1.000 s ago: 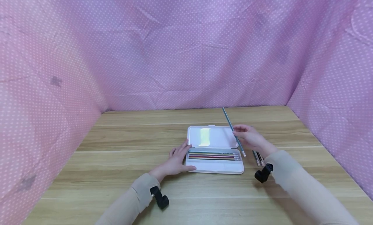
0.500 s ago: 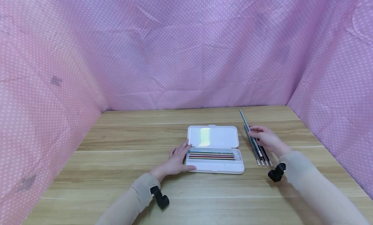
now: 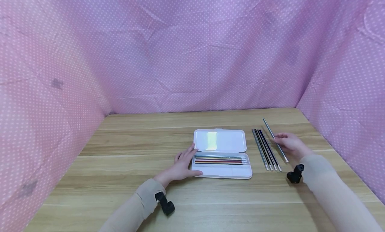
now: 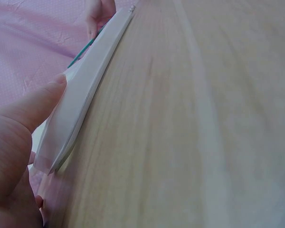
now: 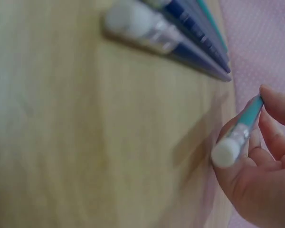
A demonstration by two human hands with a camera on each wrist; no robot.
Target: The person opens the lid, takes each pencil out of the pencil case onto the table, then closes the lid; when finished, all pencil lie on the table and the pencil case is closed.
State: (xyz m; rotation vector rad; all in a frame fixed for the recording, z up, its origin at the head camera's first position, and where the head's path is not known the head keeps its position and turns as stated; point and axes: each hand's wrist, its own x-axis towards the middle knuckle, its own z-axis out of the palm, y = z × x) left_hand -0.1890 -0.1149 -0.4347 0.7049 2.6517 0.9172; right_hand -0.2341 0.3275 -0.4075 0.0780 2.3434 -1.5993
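My right hand [image 3: 291,144] pinches a teal pencil [image 5: 249,114] between thumb and fingers, its white eraser end toward me. It hovers right of a row of several pencils [image 3: 260,149], dark and teal, lying side by side on the table with erasers toward me. A white pencil case [image 3: 216,171] lies open to the left of that row, its lid [image 3: 230,141] folded back. Several striped pencils [image 3: 221,161] lie in its rear compartment. At the case's left end my left hand [image 3: 181,165] rests with fingers extended, the thumb touching the front edge [image 4: 69,109].
A wooden table [image 3: 144,135] spreads under everything. Behind it and at both sides hangs a pink polka-dot cloth [image 3: 192,58]. Black wrist cameras sit on the left cuff [image 3: 164,204] and right cuff [image 3: 295,174].
My right hand has carried the teal pencil rightward, from beside the case lid, across the row of pencils, to the row's right side. My left hand and the case have stayed put.
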